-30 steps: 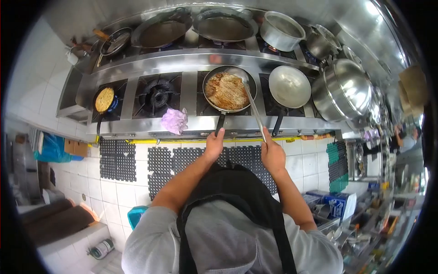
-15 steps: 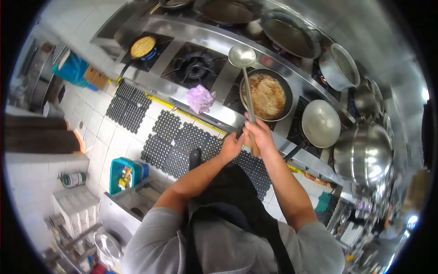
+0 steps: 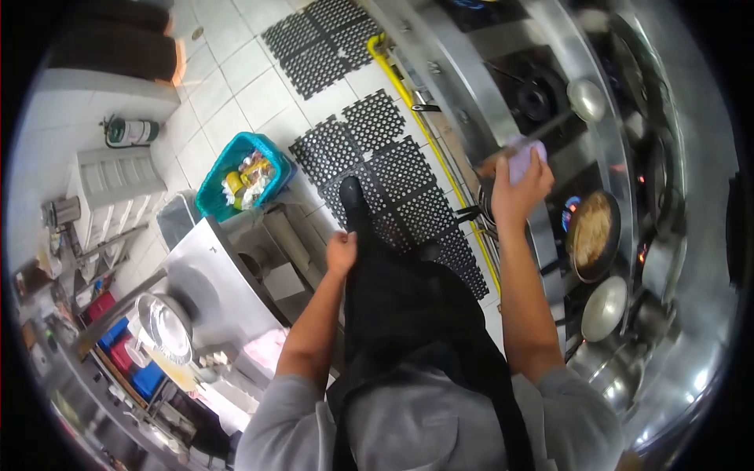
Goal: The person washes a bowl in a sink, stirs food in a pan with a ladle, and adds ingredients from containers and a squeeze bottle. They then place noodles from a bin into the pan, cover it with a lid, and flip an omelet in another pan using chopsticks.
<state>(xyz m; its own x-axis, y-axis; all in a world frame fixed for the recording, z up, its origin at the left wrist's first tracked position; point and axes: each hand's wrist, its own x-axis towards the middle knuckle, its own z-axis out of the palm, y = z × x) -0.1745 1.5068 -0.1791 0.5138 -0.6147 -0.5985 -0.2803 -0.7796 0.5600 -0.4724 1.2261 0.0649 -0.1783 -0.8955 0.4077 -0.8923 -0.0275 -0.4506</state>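
My right hand (image 3: 521,193) is closed on a crumpled purple cloth (image 3: 525,161) at the front of the stove. A ladle lies beside it, its round metal bowl (image 3: 587,100) over the stove and its wooden-ended handle running behind the cloth. Low at my left side, my left hand (image 3: 341,253) is curled into a loose fist, with nothing showing in it. Right of my right hand, a dark frying pan (image 3: 616,235) holds a browned, flat food (image 3: 591,229); a blue flame (image 3: 570,212) burns at its edge.
A pale metal pan (image 3: 604,308) and a large shiny pot (image 3: 616,377) stand farther along the stove. A yellow pipe (image 3: 428,125) runs along its front. Black perforated mats (image 3: 393,169) cover the floor. A teal bin (image 3: 210,188) with waste stands by a steel counter (image 3: 208,275).
The view has turned toward the left. Both hands have let go of the ladle. My right hand has taken hold of the purple cloth, and my left hand has dropped to my side.
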